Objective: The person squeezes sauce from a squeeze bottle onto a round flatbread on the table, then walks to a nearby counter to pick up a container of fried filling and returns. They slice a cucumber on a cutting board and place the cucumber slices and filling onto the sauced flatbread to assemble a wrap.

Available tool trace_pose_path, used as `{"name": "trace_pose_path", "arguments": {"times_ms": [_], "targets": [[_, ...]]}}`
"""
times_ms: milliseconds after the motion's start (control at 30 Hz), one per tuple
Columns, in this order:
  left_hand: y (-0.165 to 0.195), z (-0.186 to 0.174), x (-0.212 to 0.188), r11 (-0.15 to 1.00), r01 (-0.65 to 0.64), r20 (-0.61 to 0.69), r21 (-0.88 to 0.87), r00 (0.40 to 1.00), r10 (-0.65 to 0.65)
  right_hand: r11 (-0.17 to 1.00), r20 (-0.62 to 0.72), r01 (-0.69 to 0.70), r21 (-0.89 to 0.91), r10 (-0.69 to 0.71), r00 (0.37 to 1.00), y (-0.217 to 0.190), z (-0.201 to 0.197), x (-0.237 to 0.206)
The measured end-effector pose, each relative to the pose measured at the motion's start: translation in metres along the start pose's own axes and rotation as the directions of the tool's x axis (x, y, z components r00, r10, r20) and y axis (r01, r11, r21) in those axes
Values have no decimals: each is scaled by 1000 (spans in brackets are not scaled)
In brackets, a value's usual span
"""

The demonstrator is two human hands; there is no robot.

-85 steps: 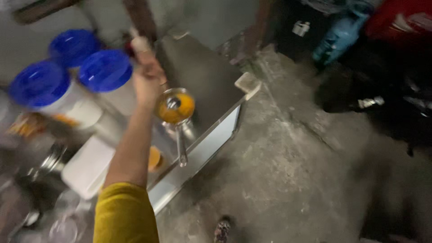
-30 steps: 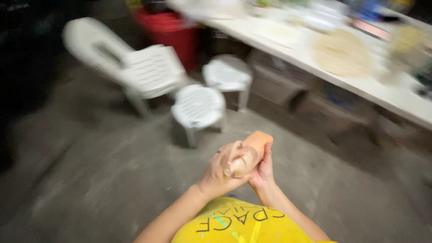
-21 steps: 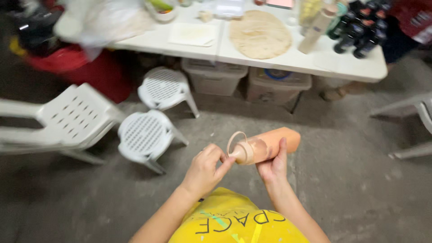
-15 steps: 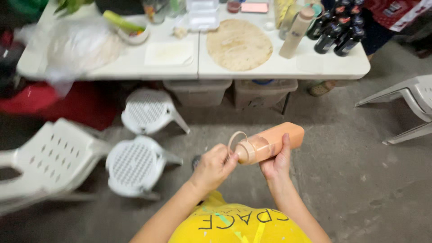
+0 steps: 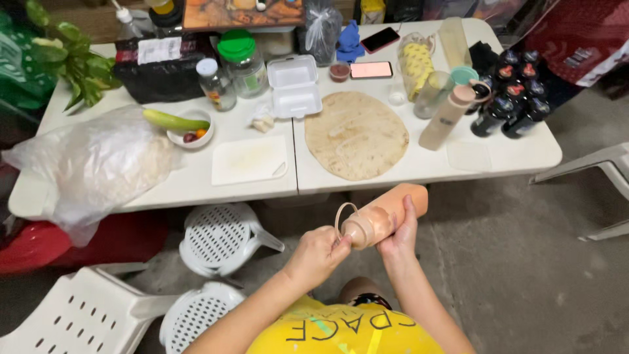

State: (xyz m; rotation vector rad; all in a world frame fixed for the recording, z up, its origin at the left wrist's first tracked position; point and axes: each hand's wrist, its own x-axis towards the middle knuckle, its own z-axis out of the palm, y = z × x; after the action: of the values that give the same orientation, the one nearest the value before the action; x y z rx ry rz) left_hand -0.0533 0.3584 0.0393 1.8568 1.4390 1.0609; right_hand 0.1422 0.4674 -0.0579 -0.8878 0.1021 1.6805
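Note:
An orange-pink bottle (image 5: 393, 210) lies tilted in front of my chest, its cap end pointing left with a loop strap on it. My right hand (image 5: 400, 231) wraps around the bottle's body from below. My left hand (image 5: 316, 254) pinches the cap end of the same bottle. Beyond my hands stands a white folding table (image 5: 419, 172) with a large round flatbread (image 5: 356, 134) lying flat on it.
On the table are a white cutting board (image 5: 249, 160), a foam box (image 5: 295, 85), a beige bottle (image 5: 447, 117), dark bottles (image 5: 511, 98), two phones (image 5: 371, 69), jars and a big plastic bag (image 5: 98, 167). White plastic stools (image 5: 219, 237) and a chair (image 5: 72, 314) stand at left on the concrete floor.
The view has swung from a counter with blue-lidded tubs round to the white table. Both hands now hold the bottle, and the table has come closer and more centred.

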Motion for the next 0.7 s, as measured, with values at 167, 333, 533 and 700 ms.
{"name": "trace_pose_path", "arguments": {"times_ms": [167,333,533,700], "targets": [[-18,-13,63,999,-33,-101,1,994,33,999,32,-29,-13,30,999,-6,40,69],[-49,-8,138,999,-36,-43,-6,998,36,993,87,-63,-102,72,994,-19,88,159],[-91,6,235,870,400,52,-290,914,-403,979,150,-130,-156,154,977,-46,150,265],[-140,7,284,901,418,9,-117,907,-420,975,229,7,-221,45,972,-82,195,332]]}}
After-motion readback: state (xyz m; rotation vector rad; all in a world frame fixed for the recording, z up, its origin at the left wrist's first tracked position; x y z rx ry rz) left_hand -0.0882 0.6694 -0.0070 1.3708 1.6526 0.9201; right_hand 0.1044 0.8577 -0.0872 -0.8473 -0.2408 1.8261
